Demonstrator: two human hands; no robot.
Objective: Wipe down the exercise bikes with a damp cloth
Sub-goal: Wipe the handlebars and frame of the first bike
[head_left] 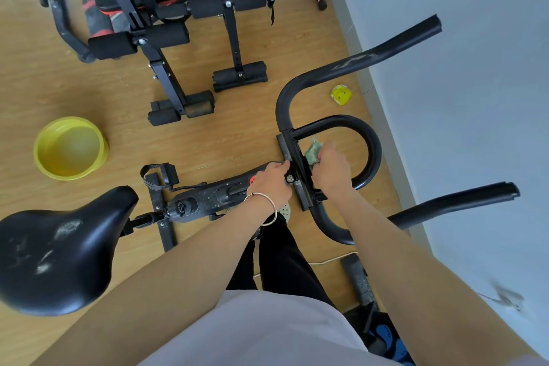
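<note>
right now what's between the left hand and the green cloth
The black metal handlebar bracket and its silver bolt, left of the green cloth; head view.

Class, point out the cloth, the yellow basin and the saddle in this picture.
cloth [312, 151], head view, on its visible green folds.
yellow basin [72, 173], head view, on its near outer wall.
saddle [59, 252], head view, on the middle of its top.

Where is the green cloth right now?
In the head view, right of centre: the green cloth is bunched in the right hand, pressed against the bike's handlebar clamp, which the left hand grips from the other side.
</note>
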